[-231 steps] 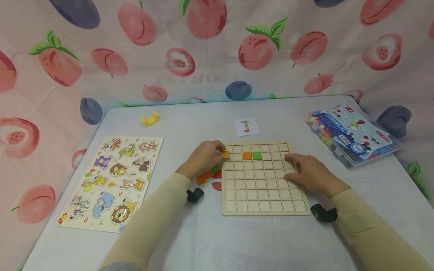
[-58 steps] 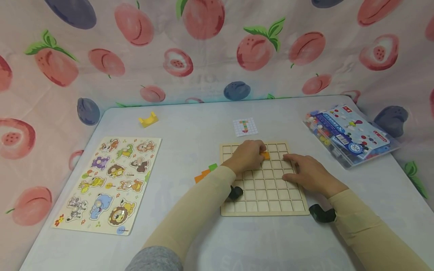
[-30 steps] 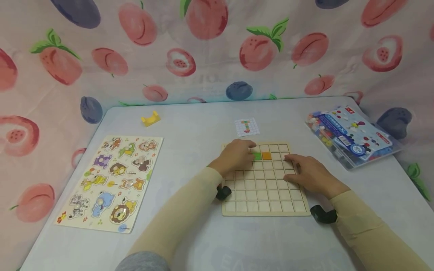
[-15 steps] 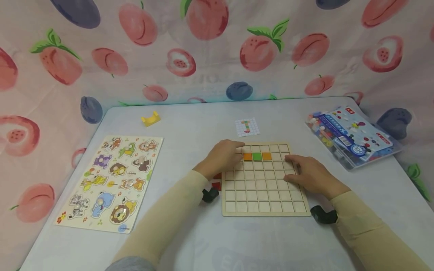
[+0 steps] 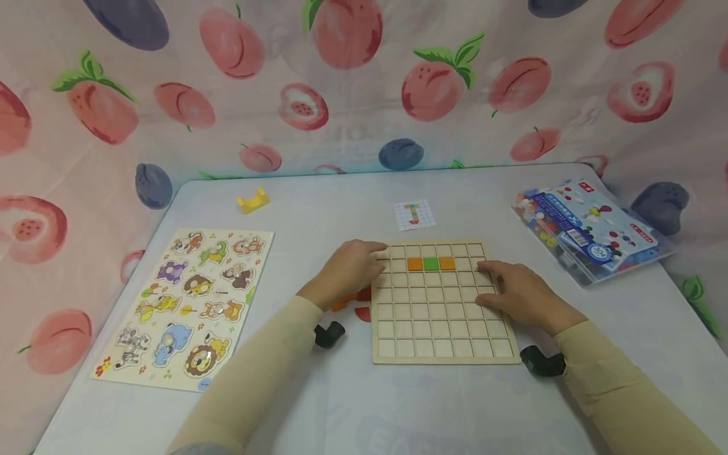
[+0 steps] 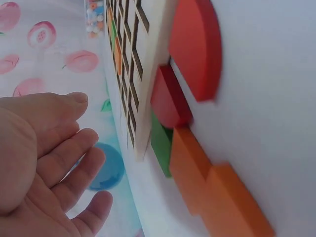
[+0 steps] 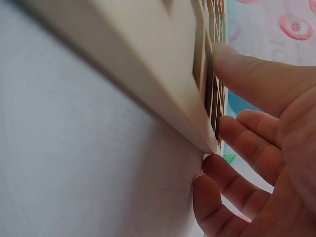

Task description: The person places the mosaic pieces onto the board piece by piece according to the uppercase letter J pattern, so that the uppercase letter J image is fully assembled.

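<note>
A wooden grid board (image 5: 445, 316) lies mid-table. In its second row from the top sit an orange square tile (image 5: 415, 264), a green square tile (image 5: 431, 263) and another orange tile (image 5: 447, 263), side by side. My left hand (image 5: 347, 270) hovers at the board's left edge, fingers loosely bent and holding nothing. Below it are loose pieces: two red curved-edged pieces (image 6: 195, 49), a green tile (image 6: 161, 145) and orange tiles (image 6: 190, 168), partly hidden in the head view. My right hand (image 5: 524, 294) rests at the board's right edge, thumb and fingers spread, touching it.
Beyond the board lies a small gridded card (image 5: 414, 214) with a coloured T-like figure. An animal puzzle board (image 5: 188, 303) is at the left and a yellow bracket-shaped piece (image 5: 253, 200) behind it. A plastic case of beads (image 5: 591, 227) lies at the back right.
My left hand brought an orange tile from the left side into the row, right of the green one, let it go and moved back left. My right hand stays at the board's edge.
</note>
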The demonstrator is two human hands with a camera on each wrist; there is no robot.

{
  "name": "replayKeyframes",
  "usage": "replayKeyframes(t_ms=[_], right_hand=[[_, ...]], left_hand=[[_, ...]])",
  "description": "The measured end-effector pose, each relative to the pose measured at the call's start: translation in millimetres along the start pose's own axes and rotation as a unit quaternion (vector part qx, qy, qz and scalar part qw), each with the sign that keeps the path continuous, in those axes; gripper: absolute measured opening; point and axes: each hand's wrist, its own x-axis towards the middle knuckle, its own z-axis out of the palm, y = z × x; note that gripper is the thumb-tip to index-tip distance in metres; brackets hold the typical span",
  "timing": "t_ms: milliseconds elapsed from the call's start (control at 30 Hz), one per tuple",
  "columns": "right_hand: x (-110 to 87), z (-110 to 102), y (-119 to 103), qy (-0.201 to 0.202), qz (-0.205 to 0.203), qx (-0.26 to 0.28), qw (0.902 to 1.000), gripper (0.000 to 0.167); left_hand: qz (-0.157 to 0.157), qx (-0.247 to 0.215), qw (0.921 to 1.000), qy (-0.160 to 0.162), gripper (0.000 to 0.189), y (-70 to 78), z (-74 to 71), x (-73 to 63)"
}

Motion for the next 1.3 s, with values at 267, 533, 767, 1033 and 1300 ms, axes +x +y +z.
replayKeyframes(t_ms=[267, 533, 767, 1033, 1300], right_hand=[[-0.7, 1, -1, 0.002, -0.003, -0.001, 1.0000, 0.068], [-0.4, 0, 0, -0.003, 0.000, 0.001, 1.0000, 0.071], [0.0, 0, -1, -0.002, 0.001, 0.002, 1.0000, 0.070], [0.6, 0, 1, -0.004, 0.001, 0.000, 1.0000, 0.072], [0.4, 0, 0, -0.005, 0.002, 0.003, 1.0000, 0.071]], left_hand=[[-0.021, 0.011, 0.9997, 0.011, 0.038, -11.8, -4.5, -5.6], [-0.034, 0.011, 0.9993, 0.012, 0.039, -20.1, -7.7, -12.1], [-0.037, 0.007, 0.9991, 0.019, 0.037, -28.2, -8.7, -16.6], [-0.049, 0.002, 0.9987, 0.017, 0.034, -33.5, -8.5, -21.9], [-0.071, -0.016, 0.9973, 0.005, 0.031, -35.9, -8.1, -23.1]])
